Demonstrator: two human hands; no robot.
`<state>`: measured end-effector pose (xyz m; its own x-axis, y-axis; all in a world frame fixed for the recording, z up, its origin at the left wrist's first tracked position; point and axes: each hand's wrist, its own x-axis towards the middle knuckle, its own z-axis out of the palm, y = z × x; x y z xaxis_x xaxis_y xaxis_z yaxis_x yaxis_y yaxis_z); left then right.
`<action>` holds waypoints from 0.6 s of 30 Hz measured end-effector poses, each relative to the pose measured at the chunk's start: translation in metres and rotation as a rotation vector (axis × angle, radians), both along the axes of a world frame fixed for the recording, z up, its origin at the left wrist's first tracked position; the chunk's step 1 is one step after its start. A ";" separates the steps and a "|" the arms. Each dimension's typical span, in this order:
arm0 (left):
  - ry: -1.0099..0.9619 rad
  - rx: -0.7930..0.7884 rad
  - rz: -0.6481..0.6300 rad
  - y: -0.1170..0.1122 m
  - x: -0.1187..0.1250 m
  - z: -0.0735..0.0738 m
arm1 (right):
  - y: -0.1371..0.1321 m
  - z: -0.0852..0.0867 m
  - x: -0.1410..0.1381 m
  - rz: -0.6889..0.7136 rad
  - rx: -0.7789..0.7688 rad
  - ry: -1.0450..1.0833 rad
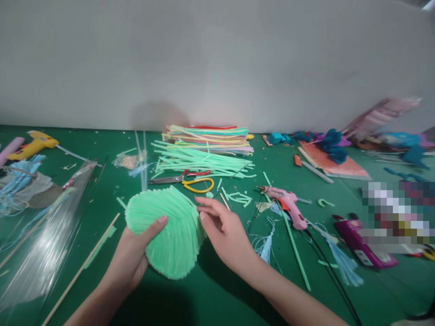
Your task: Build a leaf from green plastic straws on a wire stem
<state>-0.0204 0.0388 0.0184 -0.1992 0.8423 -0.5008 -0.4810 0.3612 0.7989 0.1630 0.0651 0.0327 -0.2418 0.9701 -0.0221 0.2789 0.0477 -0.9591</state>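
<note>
A mint-green, heart-shaped piece (173, 235), made of fuzzy pipe cleaners laid side by side, is held up over the table. My left hand (129, 258) grips its left side, thumb flat on the front and the other fingers behind. At the right edge is my right hand (226, 231), its fingers stretched out and slightly apart; whether the fingertips touch the edge I cannot tell. Just beyond the piece lie scissors (185, 179) with red and yellow handles. Short green pipe cleaner offcuts (239, 198) are scattered to their right.
Green pipe cleaners (204, 159) lie before a multicoloured bundle (210, 136) near the wall. At right are a pink glue gun (288, 203) with a black cord, blue tassels (343, 262) and a purple box (363, 242). Leftward are a yellow glue gun (36, 144), plastic film (57, 240) and a thin stick (81, 267).
</note>
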 end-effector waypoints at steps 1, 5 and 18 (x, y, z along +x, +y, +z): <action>0.022 0.008 -0.010 0.000 0.000 0.000 | -0.001 0.000 0.000 -0.009 0.002 -0.003; 0.066 0.007 -0.028 0.000 -0.001 -0.002 | -0.002 -0.002 0.001 0.002 0.068 -0.094; 0.031 -0.040 -0.038 0.000 -0.001 -0.001 | 0.001 -0.005 0.003 0.040 0.043 -0.067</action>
<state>-0.0214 0.0391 0.0179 -0.1834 0.8292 -0.5280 -0.4413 0.4105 0.7979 0.1663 0.0665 0.0273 -0.2793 0.9602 0.0024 0.3396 0.1011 -0.9351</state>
